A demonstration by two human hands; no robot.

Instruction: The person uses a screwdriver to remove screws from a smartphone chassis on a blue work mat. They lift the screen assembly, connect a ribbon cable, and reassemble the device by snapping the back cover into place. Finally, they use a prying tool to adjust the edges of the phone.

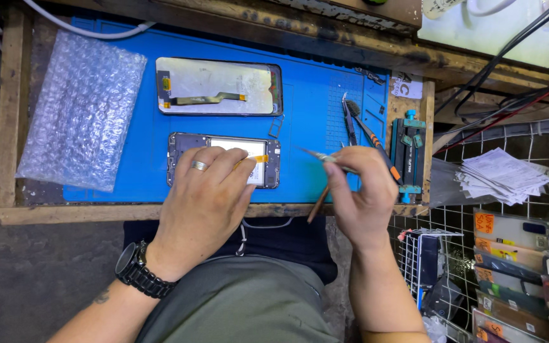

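Flat on smooth blue mat (312, 127) over worn wooden bench (7, 127): opened phone frame (268, 166), dark-rimmed, pale inside, orange tab. Pinned under left hand (201, 194), grip pressing down. Right hand (357, 197) grip closed on slim metal tweezers (319, 155). Crinkled bubble wrap (84, 108) leftward.

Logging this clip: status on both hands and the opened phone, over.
Left hand flat on opened phone, pinning it to blue mat. Right hand gripping tweezers, tips off the phone. Detached screen lies above, apart. Nothing blocking.
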